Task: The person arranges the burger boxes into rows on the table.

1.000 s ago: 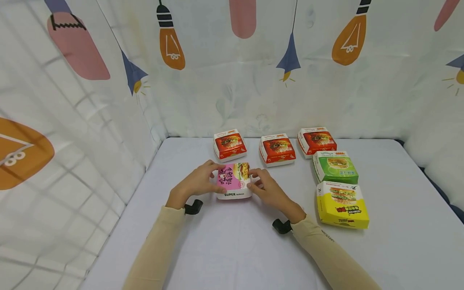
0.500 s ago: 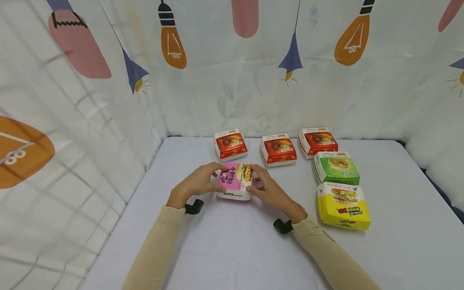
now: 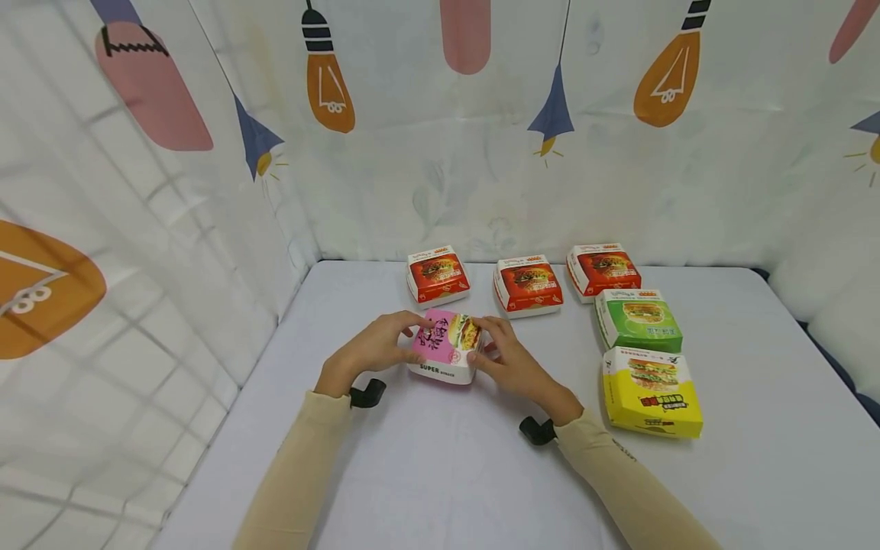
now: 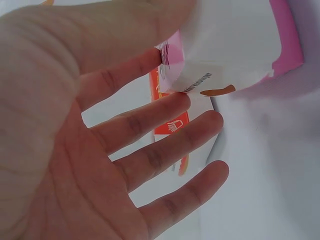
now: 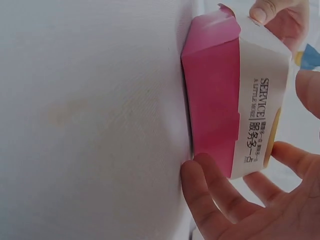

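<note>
Pinched between thumb and forefinger of the left hand [image 3: 374,345] and between thumb and fingers of the right hand [image 3: 510,359], a pink-and-white burger box [image 3: 438,344] sits in the head view on a white desk [image 3: 440,466], closer to its left edge than its right. Three red boxes [image 3: 528,287] lie near the far edge; a green box [image 3: 639,319] and a yellow box [image 3: 653,393] stand toward the right edge. At the left wrist, I see ring and little fingers [image 4: 185,200] extended, clear of the burger box. At the right wrist, fingertips [image 5: 202,161] touch its magenta side, beside the desk surface.
</note>
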A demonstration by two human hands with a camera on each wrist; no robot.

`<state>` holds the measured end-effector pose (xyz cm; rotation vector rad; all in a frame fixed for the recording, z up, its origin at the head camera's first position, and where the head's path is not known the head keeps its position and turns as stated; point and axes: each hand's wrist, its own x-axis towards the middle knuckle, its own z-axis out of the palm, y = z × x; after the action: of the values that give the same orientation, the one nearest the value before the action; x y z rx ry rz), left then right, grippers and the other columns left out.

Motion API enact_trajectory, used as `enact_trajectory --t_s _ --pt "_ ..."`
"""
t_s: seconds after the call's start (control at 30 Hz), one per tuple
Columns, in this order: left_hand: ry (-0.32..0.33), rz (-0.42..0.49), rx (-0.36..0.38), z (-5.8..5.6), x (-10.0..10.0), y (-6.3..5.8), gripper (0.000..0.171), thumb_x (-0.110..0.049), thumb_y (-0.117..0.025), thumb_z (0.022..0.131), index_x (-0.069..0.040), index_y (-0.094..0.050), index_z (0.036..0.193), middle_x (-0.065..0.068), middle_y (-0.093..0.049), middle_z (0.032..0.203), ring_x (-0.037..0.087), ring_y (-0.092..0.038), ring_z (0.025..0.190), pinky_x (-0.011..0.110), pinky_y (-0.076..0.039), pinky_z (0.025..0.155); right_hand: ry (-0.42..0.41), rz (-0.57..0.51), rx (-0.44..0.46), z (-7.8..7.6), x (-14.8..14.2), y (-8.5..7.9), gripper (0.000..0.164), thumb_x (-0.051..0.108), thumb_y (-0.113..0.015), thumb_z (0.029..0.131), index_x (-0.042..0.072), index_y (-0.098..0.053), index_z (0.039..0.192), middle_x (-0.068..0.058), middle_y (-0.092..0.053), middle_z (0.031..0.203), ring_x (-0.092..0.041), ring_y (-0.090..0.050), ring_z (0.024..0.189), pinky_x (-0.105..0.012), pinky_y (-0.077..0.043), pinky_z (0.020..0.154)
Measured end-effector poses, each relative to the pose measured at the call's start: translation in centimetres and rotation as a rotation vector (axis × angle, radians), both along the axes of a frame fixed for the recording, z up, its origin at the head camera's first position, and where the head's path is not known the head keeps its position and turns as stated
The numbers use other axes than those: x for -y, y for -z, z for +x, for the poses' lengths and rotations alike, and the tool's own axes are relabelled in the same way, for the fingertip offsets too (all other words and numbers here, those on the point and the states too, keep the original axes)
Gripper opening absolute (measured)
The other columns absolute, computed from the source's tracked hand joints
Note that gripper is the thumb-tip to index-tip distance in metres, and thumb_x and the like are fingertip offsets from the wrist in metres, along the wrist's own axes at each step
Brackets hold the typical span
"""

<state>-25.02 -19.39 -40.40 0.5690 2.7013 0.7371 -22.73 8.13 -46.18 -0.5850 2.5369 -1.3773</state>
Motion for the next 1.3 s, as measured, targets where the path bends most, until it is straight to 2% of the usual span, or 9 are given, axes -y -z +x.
enact_trajectory --t_s 0.33,0.6,0.77,0.9,1.07,1.3 --pt "-0.017 -0.029 -0.039 -0.04 0.43 0.08 0.049 -0.024 -0.079 0.09 -0.024 -0.065 0.137 0.002 -0.064 0.138 0.027 -0.059 0.12 0.046 -0.052 0.098 0.043 0.012 0.014 0.09 0.03 0.1 0.062 0.04 -0.065 0.1 0.027 -0.037 0.154 -0.01 -0.032 0.149 -0.024 -0.056 0.114 -0.04 -0.054 0.094" --pt "-0.058 -0.054 -0.129 0.09 0.58 -0.05 0.029 -0.021 -0.076 0.093 -0.022 -0.072 0.122 0.003 -0.066 0.121 0.028 -0.06 0.112 0.046 -0.052 0.094 0.071 0.035 -0.032 0.26 0.12 -0.02 0.057 0.034 -0.065 0.101 0.026 -0.042 0.153 -0.011 -0.039 0.136 -0.024 -0.059 0.11 -0.038 -0.054 0.09" --pt "-0.084 -0.084 -0.167 -0.07 0.38 0.1 0.024 -0.021 -0.075 0.094 -0.022 -0.073 0.118 0.003 -0.063 0.107 0.024 -0.058 0.102 0.041 -0.052 0.087 0.103 0.033 -0.054 0.32 0.18 0.0 0.049 0.031 -0.064 0.102 0.024 -0.049 0.149 -0.01 -0.044 0.129 -0.023 -0.056 0.106 -0.038 -0.053 0.09" --pt "-0.103 -0.088 -0.174 -0.13 0.12 0.2 0.022 -0.022 -0.073 0.096 -0.022 -0.074 0.118 0.003 -0.063 0.103 0.022 -0.056 0.094 0.036 -0.05 0.081 0.115 0.023 -0.078 0.28 0.25 0.07 0.043 0.03 -0.062 0.103 0.021 -0.054 0.143 -0.01 -0.047 0.125 -0.023 -0.056 0.105 -0.038 -0.052 0.089" --pt "-0.093 -0.082 -0.149 -0.22 0.13 0.38 0.031 -0.03 -0.071 0.096 -0.021 -0.071 0.126 0.003 -0.066 0.109 0.022 -0.06 0.098 0.036 -0.052 0.08 0.115 0.0 -0.081 0.27 0.33 -0.01 0.035 0.027 -0.062 0.103 0.019 -0.057 0.136 -0.012 -0.048 0.127 -0.024 -0.058 0.104 -0.04 -0.054 0.09" --pt "-0.089 -0.105 -0.058 -0.09 -0.09 0.21 0.068 -0.056 -0.076 0.086 -0.026 -0.059 0.144 0.005 -0.059 0.135 0.024 -0.06 0.115 0.043 -0.055 0.091 0.127 -0.019 -0.07 0.17 0.27 0.07 0.027 0.027 -0.061 0.103 0.019 -0.059 0.129 -0.011 -0.05 0.131 -0.027 -0.061 0.104 -0.041 -0.057 0.089"
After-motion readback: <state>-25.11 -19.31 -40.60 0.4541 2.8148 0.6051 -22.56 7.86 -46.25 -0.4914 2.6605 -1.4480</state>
